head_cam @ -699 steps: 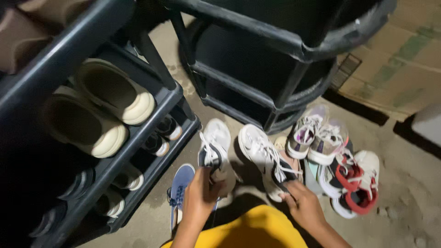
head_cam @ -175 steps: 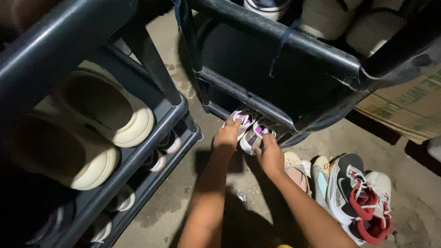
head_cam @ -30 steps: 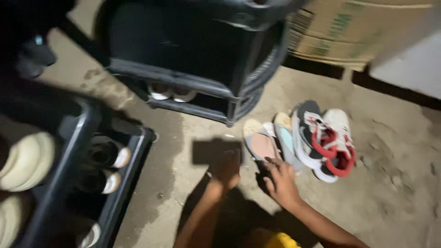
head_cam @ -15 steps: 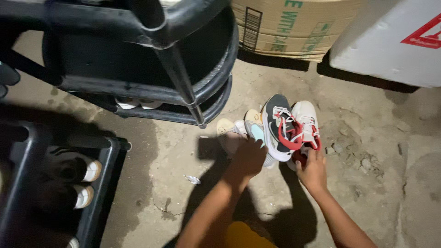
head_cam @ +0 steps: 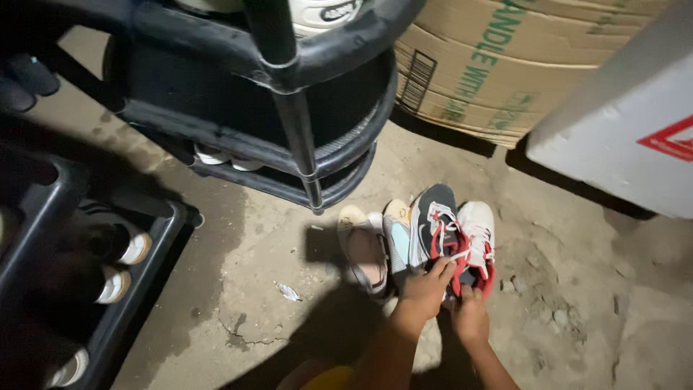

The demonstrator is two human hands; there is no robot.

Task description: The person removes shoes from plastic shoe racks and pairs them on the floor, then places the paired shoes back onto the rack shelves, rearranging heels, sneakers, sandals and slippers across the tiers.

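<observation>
The floor (head_cam: 577, 289) is rough, cracked, matt concrete with loose grit. The black shoe rack (head_cam: 289, 94) looks like smooth plastic with a dull sheen. The grey sneaker (head_cam: 431, 217) and white sneaker (head_cam: 478, 224) have matt cloth uppers with red trim. The carton (head_cam: 498, 65) is matt brown cardboard

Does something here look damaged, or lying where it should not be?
Yes. The concrete floor is cracked and gritty, and a small scrap lies loose on it. Four shoes lie on the floor beside the rack, not on it; both hands are at the sneakers.
</observation>
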